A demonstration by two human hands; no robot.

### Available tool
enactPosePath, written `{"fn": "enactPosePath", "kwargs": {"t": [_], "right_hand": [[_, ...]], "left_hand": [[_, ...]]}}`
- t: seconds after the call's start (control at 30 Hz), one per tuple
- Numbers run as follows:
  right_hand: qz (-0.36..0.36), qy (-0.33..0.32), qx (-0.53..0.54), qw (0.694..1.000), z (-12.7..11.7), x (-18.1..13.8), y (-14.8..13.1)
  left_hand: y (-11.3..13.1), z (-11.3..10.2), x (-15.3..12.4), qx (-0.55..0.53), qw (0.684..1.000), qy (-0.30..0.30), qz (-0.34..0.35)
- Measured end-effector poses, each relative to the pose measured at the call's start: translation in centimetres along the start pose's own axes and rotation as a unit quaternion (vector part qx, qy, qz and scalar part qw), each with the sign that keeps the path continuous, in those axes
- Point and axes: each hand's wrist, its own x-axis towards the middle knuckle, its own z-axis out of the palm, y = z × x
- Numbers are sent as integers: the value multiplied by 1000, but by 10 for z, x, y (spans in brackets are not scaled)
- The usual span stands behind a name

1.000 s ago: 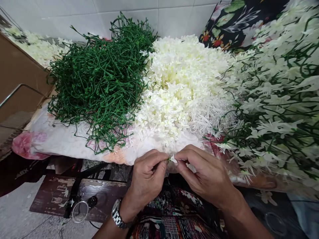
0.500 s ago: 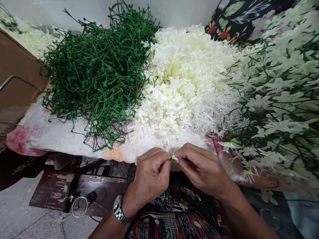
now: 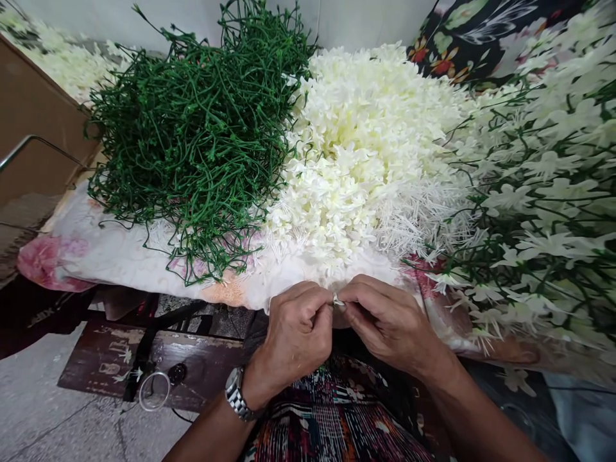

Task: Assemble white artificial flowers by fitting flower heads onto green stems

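A small white artificial flower sits between the fingertips of both hands, mostly covered by them. My left hand, with a metal watch on its wrist, is closed in a pinch on the flower's left side. My right hand pinches the same flower from the right, thumb and forefinger together. Just beyond the hands lies a heap of loose white artificial petals. Left of it is a big tangle of green plastic stems. White stamen pieces lie at the heap's right side.
Finished-looking white flowers on green stems pile up at the right. A flowered cloth covers the work surface. At the left stands a cardboard box. Below is a dark wooden bench with a clear ring at its edge.
Both hands stay pinched together at nearly the same place, and less of the small flower shows between the fingertips. The whole view has shifted slightly.
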Motion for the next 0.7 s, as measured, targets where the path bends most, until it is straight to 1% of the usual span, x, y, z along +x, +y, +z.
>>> {"fn": "enactPosePath", "kwargs": {"t": [0.1, 0.17, 0.23, 0.3, 0.4, 0.47, 0.6, 0.7], "right_hand": [[-7, 11, 3, 1000, 1, 0, 0], [-6, 21, 17, 1000, -1, -1, -2], [4, 29, 26, 999, -6, -1, -5], [17, 42, 18, 999, -13, -2, -9], [19, 68, 0, 998, -22, -3, -14], [7, 69, -5, 998, -22, -3, -16], [-15, 50, -1, 999, -14, -2, -16], [-11, 53, 11, 998, -7, -3, -13]], "left_hand": [[0, -1, 0, -13, 1000, -3, -13], [0, -3, 0, -47, 998, -8, -32], [0, -5, -1, -86, 995, -11, -55], [0, -7, -2, -111, 992, -5, -64], [0, -9, -4, -117, 992, 14, -52], [1, -8, -4, -114, 992, 21, -42], [2, -6, -4, -82, 996, 24, -20], [2, -4, -4, -54, 998, 24, -3]]}}
